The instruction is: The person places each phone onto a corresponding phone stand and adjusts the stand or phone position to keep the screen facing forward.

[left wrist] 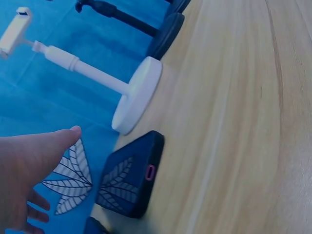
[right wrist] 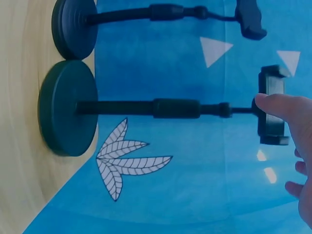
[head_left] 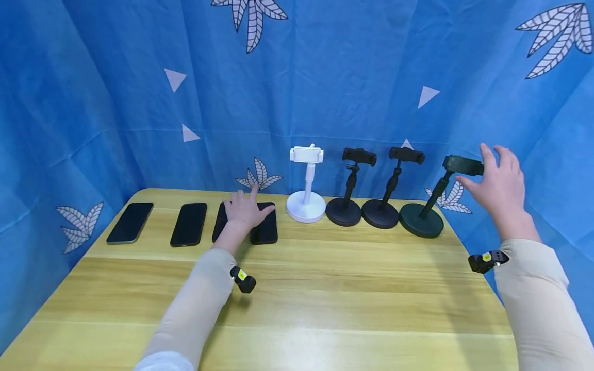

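Note:
My left hand (head_left: 242,210), fingers spread, hovers over two dark phones at the middle of the row. One black phone (head_left: 265,230) shows to its right, and the other phone (head_left: 220,222) is partly hidden beneath the hand. In the left wrist view the thumb (left wrist: 53,144) points past the nearer phone (left wrist: 127,178), apart from it. At the right, my right hand (head_left: 503,185) is raised beside the clamp of a dark green phone stand (head_left: 421,220). Its thumb (right wrist: 275,103) overlaps the clamp (right wrist: 272,131) in the right wrist view; contact I cannot tell.
Further left lie two more phones, one at the table edge (head_left: 130,222) and one nearer the middle (head_left: 188,224). A white phone stand (head_left: 306,207) and two black stands, one left (head_left: 344,212) and one right (head_left: 380,214), stand along the back before a blue curtain (head_left: 352,67).

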Demonstrator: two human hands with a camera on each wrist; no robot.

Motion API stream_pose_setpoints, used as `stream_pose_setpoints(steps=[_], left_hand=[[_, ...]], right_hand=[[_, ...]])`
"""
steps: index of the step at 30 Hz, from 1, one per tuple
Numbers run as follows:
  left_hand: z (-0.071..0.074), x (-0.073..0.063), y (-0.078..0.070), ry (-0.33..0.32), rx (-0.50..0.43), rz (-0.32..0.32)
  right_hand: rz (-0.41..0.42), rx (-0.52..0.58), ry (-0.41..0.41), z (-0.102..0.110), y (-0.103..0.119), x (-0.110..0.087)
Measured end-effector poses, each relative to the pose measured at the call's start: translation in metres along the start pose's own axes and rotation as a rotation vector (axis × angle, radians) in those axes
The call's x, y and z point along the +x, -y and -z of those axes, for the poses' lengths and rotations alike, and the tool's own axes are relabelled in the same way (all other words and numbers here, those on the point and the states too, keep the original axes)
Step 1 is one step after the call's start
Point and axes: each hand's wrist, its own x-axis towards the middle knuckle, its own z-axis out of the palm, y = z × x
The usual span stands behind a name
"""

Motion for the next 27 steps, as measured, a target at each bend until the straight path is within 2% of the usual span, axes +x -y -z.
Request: stream_pose_setpoints(steps=[4, 8, 17, 23, 27], left_hand=[[-0.013, 0.005, -0.003, 0.026, -0.021, 0.028], [-0.022, 0.008, -0.006, 0.042, -0.012, 0.043], [-0.04, 0.016, -0.015, 0.019, 0.002, 0.053], [-0.047, 0.019, -0.02, 0.051, -0.029, 0.089], [-0.052, 0.021, -0.022, 0.046, -0.049, 0.104]], right_hand=[[-0.007, -0.019, -0.002, -0.005, -0.005, 0.005], [0.033, -0.017, -0.011, -0.009, -0.007, 0.007], [0.089, 0.03, 0.007, -0.012, -0.004, 0.008], [0.172, 0.041, -0.085, -0.016, -0.005, 0.007], [0.242, 0.034, -0.162, -0.02, -0.008, 0.007]])
